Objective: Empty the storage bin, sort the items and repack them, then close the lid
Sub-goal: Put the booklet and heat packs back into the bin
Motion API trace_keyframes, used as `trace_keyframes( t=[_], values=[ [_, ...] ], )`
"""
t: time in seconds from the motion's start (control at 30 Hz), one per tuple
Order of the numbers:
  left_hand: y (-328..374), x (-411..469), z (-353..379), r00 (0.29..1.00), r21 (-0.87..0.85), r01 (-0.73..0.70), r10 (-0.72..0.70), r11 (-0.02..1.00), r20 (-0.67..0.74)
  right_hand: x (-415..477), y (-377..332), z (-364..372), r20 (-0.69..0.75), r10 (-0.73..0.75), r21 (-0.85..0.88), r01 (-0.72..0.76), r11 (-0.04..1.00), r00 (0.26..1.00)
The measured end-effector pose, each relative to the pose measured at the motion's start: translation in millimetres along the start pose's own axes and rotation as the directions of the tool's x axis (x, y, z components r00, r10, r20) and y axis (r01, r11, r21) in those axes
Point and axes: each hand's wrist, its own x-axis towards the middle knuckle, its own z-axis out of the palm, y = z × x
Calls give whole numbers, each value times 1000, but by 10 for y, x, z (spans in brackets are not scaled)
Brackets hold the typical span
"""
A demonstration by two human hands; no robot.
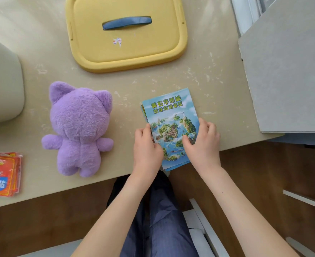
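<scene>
My left hand [146, 147] and right hand [203, 143] grip the stack of leaflets [171, 115] by its long sides. It lies flat at the table [217, 80] edge, long axis running 6 to 11 o'clock, title end away from me. The near end overhangs; there is bare tabletop toward 12, up to the yellow lid [127, 52].

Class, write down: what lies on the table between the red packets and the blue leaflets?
The purple plush toy lies between red packets and blue leaflets, bare table either side; the head view shows it.
</scene>
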Motion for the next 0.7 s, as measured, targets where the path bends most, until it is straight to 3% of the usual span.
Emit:
trace_keyframes(
  t=[0.17,0.3,0.5,0.6,0.7],
  values=[
    [-52,49,-23,999,-44,-14,16,999,50,36,86,-157,138,40,311,-82,947,990],
    [-104,76,-21,999,-87,-35,38,996,36,128,186,-323,258,47,559,-189,807,965],
    [-172,123,-39,994,-50,-101,103,994,45,285,309,-347,438,-85,621,-232,749,895],
    [-152,126,-111,990,7,-124,123,992,68,222,268,-342,414,-100,644,-213,735,905],
    [-70,38,-290,968,164,-246,231,955,101,73,185,-420,333,-55,659,-191,727,941]
  ],
)
